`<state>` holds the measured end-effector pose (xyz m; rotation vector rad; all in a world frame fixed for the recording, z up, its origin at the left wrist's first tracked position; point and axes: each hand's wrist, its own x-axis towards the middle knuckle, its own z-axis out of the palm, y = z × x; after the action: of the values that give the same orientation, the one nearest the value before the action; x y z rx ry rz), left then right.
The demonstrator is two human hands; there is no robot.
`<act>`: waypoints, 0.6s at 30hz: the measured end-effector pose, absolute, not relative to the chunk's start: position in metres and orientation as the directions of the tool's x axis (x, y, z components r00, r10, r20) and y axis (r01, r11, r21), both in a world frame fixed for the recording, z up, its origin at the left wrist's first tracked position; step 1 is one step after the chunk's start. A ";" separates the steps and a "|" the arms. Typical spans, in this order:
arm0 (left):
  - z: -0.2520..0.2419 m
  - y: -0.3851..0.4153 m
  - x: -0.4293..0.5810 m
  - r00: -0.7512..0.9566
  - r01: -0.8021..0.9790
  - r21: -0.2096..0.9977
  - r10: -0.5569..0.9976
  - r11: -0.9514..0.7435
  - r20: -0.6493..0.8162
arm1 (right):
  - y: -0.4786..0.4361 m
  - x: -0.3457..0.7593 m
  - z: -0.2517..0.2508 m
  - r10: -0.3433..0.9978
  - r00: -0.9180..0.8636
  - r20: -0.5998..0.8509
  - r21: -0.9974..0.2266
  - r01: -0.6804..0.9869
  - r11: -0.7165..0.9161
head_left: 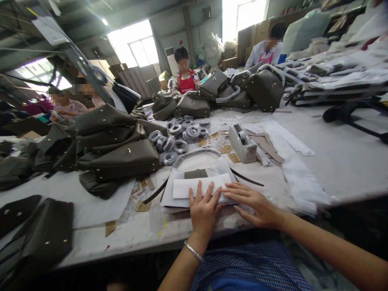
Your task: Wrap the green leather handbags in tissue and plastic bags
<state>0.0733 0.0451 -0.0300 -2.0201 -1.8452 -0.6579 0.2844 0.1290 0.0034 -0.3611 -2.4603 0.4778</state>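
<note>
My left hand [203,210] lies flat with fingers spread on white wrapping paper [194,188] at the table's front edge. My right hand [254,203] rests beside it, fingers stretched out flat on the same paper's right side. Under the paper lies an olive handbag; a strip of it [195,173] shows, and its wrapped handle [197,154] arches above. A dark strap [246,177] runs out to the right.
A pile of olive handbags [115,153] sits to the left, more bags [212,97] at the back. Rolls of wrapped straps [178,137], a grey tape dispenser [242,143] and paper scraps lie mid-table. Other people work at the far side.
</note>
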 end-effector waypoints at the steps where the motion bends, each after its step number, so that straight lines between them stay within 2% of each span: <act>1: -0.032 0.045 0.073 0.071 0.991 0.055 0.832 -0.121 0.549 | 0.132 0.283 0.011 0.371 -0.786 0.495 -0.423 0.155 0.893; 7: -0.041 0.047 0.073 0.116 0.987 0.019 0.786 -0.160 0.607 | 0.181 0.228 0.042 0.387 -0.823 0.416 -0.349 0.248 0.904; 12: -0.043 0.048 0.073 0.125 0.988 -0.008 0.756 -0.156 0.642 | 0.217 0.184 0.031 0.399 -0.914 0.072 -0.229 0.374 0.899; 18: -0.046 0.049 0.072 0.144 0.985 -0.025 0.740 -0.170 0.657 | 0.210 0.178 0.037 0.575 -0.814 -0.084 0.005 0.576 0.817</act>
<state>0.0721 0.0489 -0.0456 -1.9737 -1.6461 -0.7160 0.1780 0.2096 0.0372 -0.9747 -3.0726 0.0339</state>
